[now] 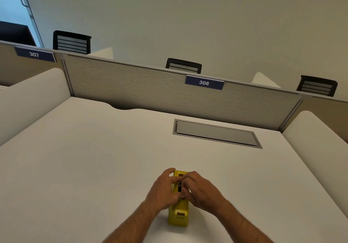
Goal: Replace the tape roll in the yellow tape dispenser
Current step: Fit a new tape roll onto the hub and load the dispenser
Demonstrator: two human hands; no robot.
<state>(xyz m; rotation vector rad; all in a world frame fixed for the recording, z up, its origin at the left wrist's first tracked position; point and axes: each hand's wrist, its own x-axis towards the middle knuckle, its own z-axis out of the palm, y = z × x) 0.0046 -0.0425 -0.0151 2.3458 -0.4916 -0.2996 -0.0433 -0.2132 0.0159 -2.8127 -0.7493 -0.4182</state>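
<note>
Yellow dispenser (178, 214) stands on the white desk (84, 158), near its front edge, cutter end toward the person. The left hand (162, 188) clasps its left side; the right hand (199, 188) pinches at the dark roll (179, 187) in the top slot. Beyond lie a grey hatch (216, 133), then the partition (131, 84) with sign 306 (204, 82).

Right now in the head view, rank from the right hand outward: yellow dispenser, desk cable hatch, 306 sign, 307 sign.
From the right hand:
1. Yellow dispenser, under it.
2. Cable hatch, ahead on the desk.
3. 306 sign, on the partition.
4. 307 sign, far left.
</note>
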